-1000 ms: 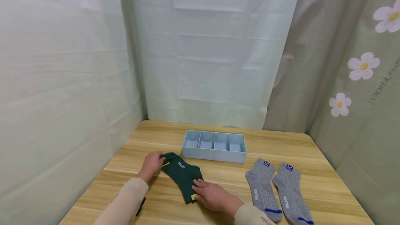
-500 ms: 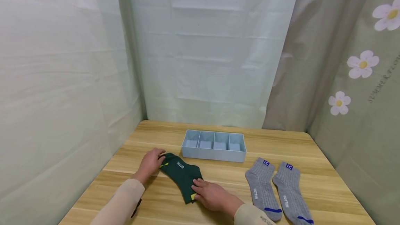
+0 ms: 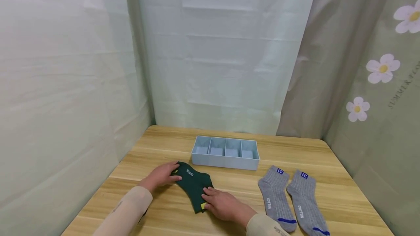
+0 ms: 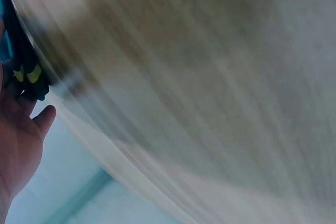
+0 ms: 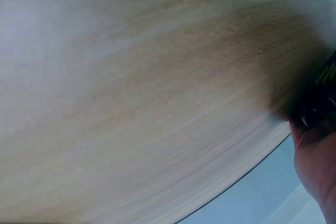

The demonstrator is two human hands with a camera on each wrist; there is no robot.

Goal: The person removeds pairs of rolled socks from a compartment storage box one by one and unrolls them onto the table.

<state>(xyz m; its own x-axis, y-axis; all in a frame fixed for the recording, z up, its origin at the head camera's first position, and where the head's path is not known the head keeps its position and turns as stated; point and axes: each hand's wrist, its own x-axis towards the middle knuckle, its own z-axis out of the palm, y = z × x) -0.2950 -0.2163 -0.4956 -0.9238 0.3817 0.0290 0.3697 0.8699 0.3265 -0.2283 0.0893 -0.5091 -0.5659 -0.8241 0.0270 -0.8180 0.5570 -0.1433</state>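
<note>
Dark green socks [image 3: 193,183], laid one over the other, lie on the table left of centre with white COTTON lettering and a yellow tag. My left hand [image 3: 163,175] rests its fingers over their upper-left end, the thumb held apart. The left wrist view shows two yellow marks on the socks [image 4: 31,72], with the left hand [image 4: 21,135] beside them. At the lower-right end, near the yellow tag, the extended fingers of my right hand [image 3: 224,204] rest on the fabric. Only part of the right hand [image 5: 317,161] appears in the right wrist view, against a dark sock edge.
Behind the green socks stands a light blue box [image 3: 226,162] with several compartments. Two grey socks, one [image 3: 279,199] beside the other [image 3: 305,203], lie flat at the right of the wooden table [image 3: 157,141]. Pale curtains enclose the table's back and sides.
My left hand has drawn back slightly, then moved rightward over the end of the green socks, covering more of it. The right hand and the other things have stayed in place.
</note>
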